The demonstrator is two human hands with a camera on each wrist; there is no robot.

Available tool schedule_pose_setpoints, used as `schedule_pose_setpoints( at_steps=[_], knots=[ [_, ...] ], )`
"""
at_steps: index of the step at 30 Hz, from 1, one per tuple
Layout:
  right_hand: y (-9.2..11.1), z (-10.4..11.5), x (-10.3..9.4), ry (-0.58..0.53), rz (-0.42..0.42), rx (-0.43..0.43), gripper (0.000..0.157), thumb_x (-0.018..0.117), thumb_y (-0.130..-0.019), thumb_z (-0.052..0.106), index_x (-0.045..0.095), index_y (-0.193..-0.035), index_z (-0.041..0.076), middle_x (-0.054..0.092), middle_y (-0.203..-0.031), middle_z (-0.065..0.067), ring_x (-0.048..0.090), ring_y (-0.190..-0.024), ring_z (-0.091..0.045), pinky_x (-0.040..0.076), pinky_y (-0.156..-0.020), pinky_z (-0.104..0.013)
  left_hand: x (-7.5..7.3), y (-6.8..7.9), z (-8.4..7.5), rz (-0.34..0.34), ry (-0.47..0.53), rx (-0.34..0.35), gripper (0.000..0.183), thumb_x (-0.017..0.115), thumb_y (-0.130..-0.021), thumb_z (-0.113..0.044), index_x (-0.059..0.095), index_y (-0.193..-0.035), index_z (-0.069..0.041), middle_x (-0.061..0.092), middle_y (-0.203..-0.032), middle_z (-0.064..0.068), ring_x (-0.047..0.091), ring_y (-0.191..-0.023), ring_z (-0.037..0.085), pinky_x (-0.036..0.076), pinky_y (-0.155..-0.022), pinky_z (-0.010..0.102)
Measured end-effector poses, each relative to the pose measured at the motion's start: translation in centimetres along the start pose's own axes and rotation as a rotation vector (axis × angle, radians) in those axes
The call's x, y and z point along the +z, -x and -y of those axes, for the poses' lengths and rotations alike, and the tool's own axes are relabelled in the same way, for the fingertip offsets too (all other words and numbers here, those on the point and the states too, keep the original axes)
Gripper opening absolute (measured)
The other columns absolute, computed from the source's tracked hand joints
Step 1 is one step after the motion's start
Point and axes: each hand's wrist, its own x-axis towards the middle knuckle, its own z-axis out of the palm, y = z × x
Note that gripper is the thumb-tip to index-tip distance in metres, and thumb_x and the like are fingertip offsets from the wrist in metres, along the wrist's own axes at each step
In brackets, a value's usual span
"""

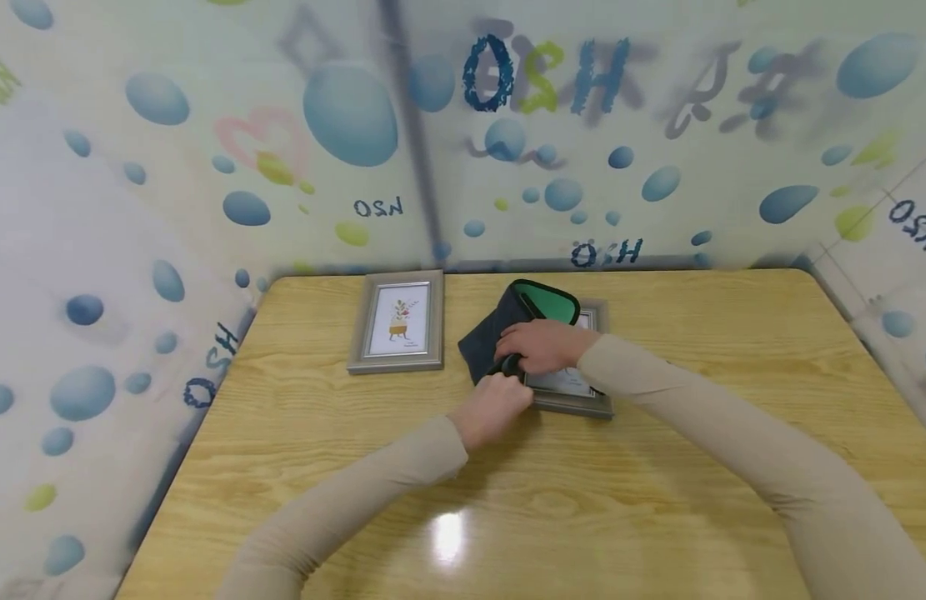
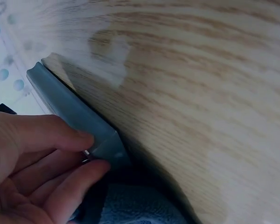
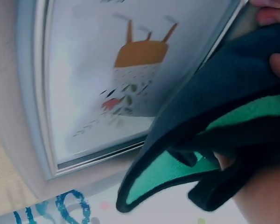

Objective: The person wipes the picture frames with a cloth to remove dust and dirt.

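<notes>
My right hand [image 1: 547,343] grips a navy cloth [image 1: 483,340] with a green inner side and black edging. It lies over the left part of the right-hand picture frame [image 1: 572,405]. At that frame's near left corner, my left hand [image 1: 495,410] pinches the edge, thumb and a bent finger showing in the left wrist view, with fuzzy cloth [image 2: 135,205] just below. The right wrist view shows the frame's silver border and its print [image 3: 142,53] of an orange pot with legs and a plant. Loose black strips [image 3: 214,186] hang by the green side.
A matching silver picture frame [image 1: 359,321] with a plant print lies to the left on the wooden table [image 1: 402,533]. Behind the table's far edge rises a pale wall [image 1: 447,192] with blue dots and lettering. Light glints off the near tabletop.
</notes>
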Motion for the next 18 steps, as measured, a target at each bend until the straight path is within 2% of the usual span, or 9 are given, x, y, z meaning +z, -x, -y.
schedule_pose_setpoints(
  at_steps=[4, 8, 13, 16, 18],
  knots=[
    [-0.6, -0.5, -0.2, 0.107, -0.013, 0.038, 0.039, 0.045, -0.096, 0.005, 0.058, -0.132, 0.01, 0.051, -0.139, -0.013, 0.038, -0.134, -0.032, 0.031, -0.108, -0.047, 0.1, 0.2, 0.2, -0.013, 0.029, 0.0, 0.016, 0.069, -0.082, 0.001, 0.069, -0.075, -0.013, 0.064, -0.07, 0.002, 0.061, -0.059, 0.015, 0.05, -0.049, 0.027],
    [-1.8, -1.9, -0.7, 0.237, -0.032, 0.143, 0.041, 0.046, -0.098, 0.008, 0.052, -0.138, 0.01, 0.047, -0.143, -0.012, 0.034, -0.137, -0.032, 0.027, -0.11, -0.05, 0.2, 0.3, 0.2, -0.041, 0.026, -0.006, 0.016, 0.069, -0.079, 0.003, 0.069, -0.076, -0.013, 0.064, -0.071, 0.003, 0.061, -0.063, 0.017, 0.05, -0.051, 0.03],
    [-3.1, -3.5, -1.4, 0.267, -0.048, 0.283, 0.043, 0.045, -0.099, 0.008, 0.049, -0.141, 0.012, 0.043, -0.146, -0.011, 0.031, -0.138, -0.032, 0.025, -0.11, -0.051, 0.0, 0.2, 0.3, -0.059, 0.026, -0.004, 0.017, 0.069, -0.076, 0.005, 0.069, -0.077, -0.012, 0.065, -0.072, 0.003, 0.062, -0.063, 0.017, 0.05, -0.051, 0.03],
    [-3.6, -3.7, -1.7, 0.263, -0.02, 0.282, 0.043, 0.045, -0.099, 0.008, 0.049, -0.141, 0.011, 0.043, -0.146, -0.012, 0.031, -0.138, -0.033, 0.026, -0.11, -0.052, -0.1, 0.2, 0.2, -0.04, 0.039, -0.012, 0.017, 0.069, -0.076, 0.005, 0.07, -0.078, -0.011, 0.066, -0.072, 0.003, 0.063, -0.064, 0.017, 0.05, -0.051, 0.03],
    [-3.6, -3.6, -1.7, 0.26, -0.001, 0.243, 0.043, 0.045, -0.098, 0.007, 0.05, -0.14, 0.011, 0.045, -0.144, -0.012, 0.033, -0.137, -0.033, 0.028, -0.109, -0.052, -0.1, 0.1, 0.2, -0.026, 0.053, -0.024, 0.015, 0.07, -0.077, 0.004, 0.071, -0.079, -0.011, 0.066, -0.073, 0.004, 0.063, -0.064, 0.017, 0.051, -0.052, 0.03]
  ],
)
